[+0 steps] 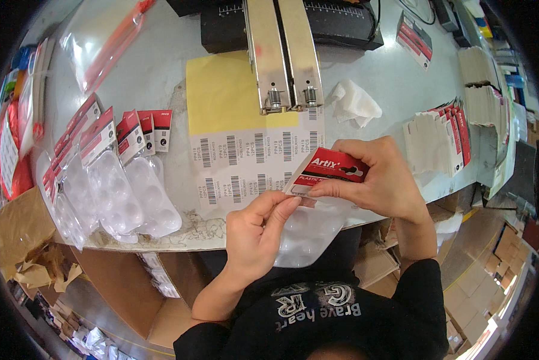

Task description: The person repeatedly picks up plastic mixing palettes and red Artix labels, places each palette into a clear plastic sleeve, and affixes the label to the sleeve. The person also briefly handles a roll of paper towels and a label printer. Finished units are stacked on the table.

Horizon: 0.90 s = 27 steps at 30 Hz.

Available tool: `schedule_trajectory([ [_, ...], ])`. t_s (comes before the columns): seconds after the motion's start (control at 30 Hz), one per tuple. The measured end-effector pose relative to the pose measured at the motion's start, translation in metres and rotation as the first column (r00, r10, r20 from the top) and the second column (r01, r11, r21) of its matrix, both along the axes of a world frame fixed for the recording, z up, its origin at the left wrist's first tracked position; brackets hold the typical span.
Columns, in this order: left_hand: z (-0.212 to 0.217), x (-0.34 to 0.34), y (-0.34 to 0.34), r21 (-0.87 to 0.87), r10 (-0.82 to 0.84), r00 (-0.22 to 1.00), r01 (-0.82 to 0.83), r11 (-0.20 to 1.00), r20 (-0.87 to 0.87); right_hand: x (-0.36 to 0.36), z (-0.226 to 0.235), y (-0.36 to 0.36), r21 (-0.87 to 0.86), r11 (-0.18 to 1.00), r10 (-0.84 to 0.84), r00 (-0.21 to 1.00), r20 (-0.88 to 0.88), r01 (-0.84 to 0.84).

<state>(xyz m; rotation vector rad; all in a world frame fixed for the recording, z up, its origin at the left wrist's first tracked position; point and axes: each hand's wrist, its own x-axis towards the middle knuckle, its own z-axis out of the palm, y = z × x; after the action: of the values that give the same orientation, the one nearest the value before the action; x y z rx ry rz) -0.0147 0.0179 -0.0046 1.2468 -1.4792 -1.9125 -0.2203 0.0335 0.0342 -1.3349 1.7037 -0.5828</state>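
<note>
My right hand grips a red and white header card between thumb and fingers, over the table's front edge. Below the card hangs a clear plastic palette with round wells, partly hidden by my hands. At the card's lower left corner my left hand is closed in a pinch, its thumb and index finger pressed together. Whether those fingertips hold the card, the plastic or both cannot be made out. Just beyond both hands lies a sheet of barcode labels, with a yellow part at its far end.
A machine with two metal arms on a black base stands at the back. Carded palettes lie left; folded header cards stand right. A crumpled white tissue sits between. Cardboard boxes are below the table edge.
</note>
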Motion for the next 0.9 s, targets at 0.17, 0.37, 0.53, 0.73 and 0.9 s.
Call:
schedule_trajectory([
  [0.17,-0.002,0.0,0.001,-0.091,-0.023,0.998,0.027,0.996,0.051,0.002,0.002,-0.005,-0.007,0.997,0.082,0.997,0.008,-0.082],
  [0.37,-0.004,0.002,0.004,-0.196,0.028,0.996,-0.01,0.981,0.088,-0.002,-0.003,-0.008,-0.098,0.981,0.156,0.983,-0.097,-0.166],
  [0.53,-0.008,0.005,-0.003,-0.162,0.312,0.949,-0.314,0.935,-0.042,-0.017,-0.005,-0.001,0.032,0.996,-0.08,0.997,0.005,0.08],
  [0.73,-0.019,0.003,-0.008,-0.149,0.333,0.939,-0.342,0.928,-0.086,-0.009,-0.029,0.018,0.287,0.941,-0.312,0.793,0.523,0.181],
  [0.9,-0.022,0.004,-0.008,-0.23,0.355,0.935,-0.35,0.908,-0.019,-0.005,-0.032,0.024,0.212,0.953,-0.298,0.77,0.563,0.215],
])
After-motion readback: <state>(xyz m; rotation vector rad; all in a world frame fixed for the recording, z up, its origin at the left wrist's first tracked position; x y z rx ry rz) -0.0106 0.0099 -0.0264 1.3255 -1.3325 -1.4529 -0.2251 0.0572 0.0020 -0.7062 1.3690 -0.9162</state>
